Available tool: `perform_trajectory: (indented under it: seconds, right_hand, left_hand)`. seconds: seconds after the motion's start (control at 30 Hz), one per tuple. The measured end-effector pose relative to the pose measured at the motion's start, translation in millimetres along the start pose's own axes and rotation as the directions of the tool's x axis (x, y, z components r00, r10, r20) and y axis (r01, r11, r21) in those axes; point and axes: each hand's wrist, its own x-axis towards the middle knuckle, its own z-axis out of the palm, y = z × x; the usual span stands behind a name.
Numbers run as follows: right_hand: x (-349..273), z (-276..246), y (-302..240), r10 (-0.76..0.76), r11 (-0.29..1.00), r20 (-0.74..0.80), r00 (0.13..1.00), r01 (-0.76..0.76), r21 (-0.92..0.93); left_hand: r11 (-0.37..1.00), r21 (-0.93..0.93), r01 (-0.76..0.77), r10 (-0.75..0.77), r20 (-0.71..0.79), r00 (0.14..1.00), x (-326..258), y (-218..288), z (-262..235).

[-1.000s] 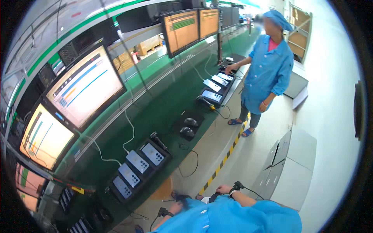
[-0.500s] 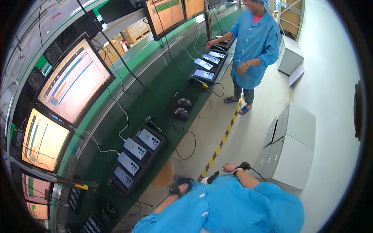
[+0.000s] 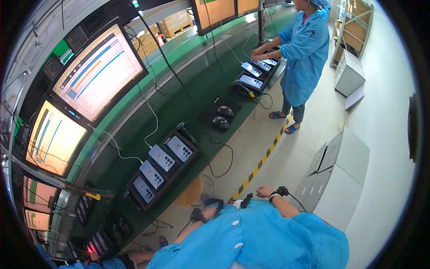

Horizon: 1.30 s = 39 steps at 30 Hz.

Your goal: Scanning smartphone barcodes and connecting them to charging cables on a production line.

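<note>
My left hand (image 3: 209,212) hangs low in front of my blue smock, a dark cuff on its wrist. Its fingers blur into a dark shape beside them, so what they do is hidden. My right hand (image 3: 263,192) is held off to the right with fingers loosely curled in, nothing visible in it, a black strap device with a cable at the wrist. Neither hand touches the green bench (image 3: 179,107). Nearest on the bench is a black tray (image 3: 169,180) holding several pale blue phones (image 3: 151,174), with a handheld scanner (image 3: 186,133) at its far end.
Beyond lie two black mice (image 3: 221,122) on a dark mat. A co-worker (image 3: 304,54) stands at a second phone tray (image 3: 255,92). Another person's sleeve (image 3: 107,263) shows lower left, by a red glow. Monitors (image 3: 101,74) line the left; cabinets (image 3: 336,179) stand right.
The whole view has shifted, with the bench sitting further right. The far co-worker now has both hands over their tray. Another person has come into view at lower left. My hands stay low.
</note>
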Motion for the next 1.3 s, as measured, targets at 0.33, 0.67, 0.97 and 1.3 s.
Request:
perform_trajectory:
  seconds: [0.33, 0.67, 0.97, 1.3]
  right_hand:
    - [-5.5, -6.3, -7.6, 0.026, 1.0, 0.006, 1.0, -0.026, -0.015]
    - [-0.7, -4.4, -10.5, 0.035, 0.997, 0.012, 0.999, -0.034, -0.062]
    - [-0.2, 3.1, -23.0, 0.044, 0.999, 0.073, 0.996, -0.042, -0.029]
    - [15.7, 7.9, -19.3, 0.08, 0.99, 0.069, 0.994, -0.071, -0.125]
  left_hand:
    - [0.992, 0.071, 0.106, -0.106, -0.003, 0.994, 7.2, 4.0, -1.4]
    - [0.991, 0.08, 0.109, -0.105, -0.054, 0.993, -8.3, 21.4, -9.4]
    - [0.975, 0.009, 0.224, -0.222, -0.072, 0.972, -6.6, 13.9, 9.0]
    - [0.972, -0.075, 0.222, -0.232, -0.193, 0.953, -20.4, 19.3, 15.0]
